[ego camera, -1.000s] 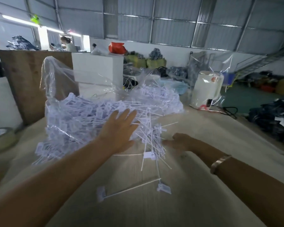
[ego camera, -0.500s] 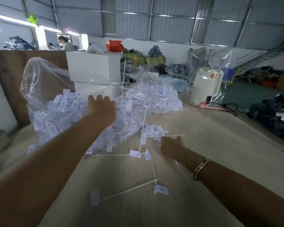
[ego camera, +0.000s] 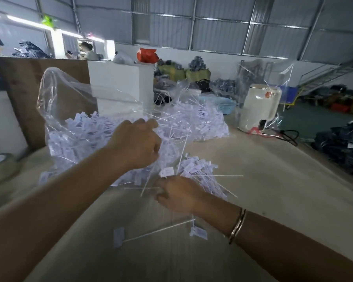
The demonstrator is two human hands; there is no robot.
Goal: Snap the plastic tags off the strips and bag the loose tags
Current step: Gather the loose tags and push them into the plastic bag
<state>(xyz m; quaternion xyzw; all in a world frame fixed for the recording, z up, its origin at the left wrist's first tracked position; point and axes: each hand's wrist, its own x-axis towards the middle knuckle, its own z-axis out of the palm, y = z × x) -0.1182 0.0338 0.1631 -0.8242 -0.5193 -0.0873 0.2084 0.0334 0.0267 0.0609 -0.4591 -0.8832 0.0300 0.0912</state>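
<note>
My left hand (ego camera: pixel 137 143) grips the half-filled clear plastic bag (ego camera: pixel 69 102), my right hand (ego camera: pixel 177 193) clutches white tag strips (ego camera: pixel 200 171); plenty remains unsnapped beside both.

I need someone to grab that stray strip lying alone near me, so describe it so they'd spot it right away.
Start at the big clear bag of white tags, then come down the table past both hands. The lone strip lies flat nearest the camera, a thin white stick with a tag at its left end, apart from the tangled piles.
</note>
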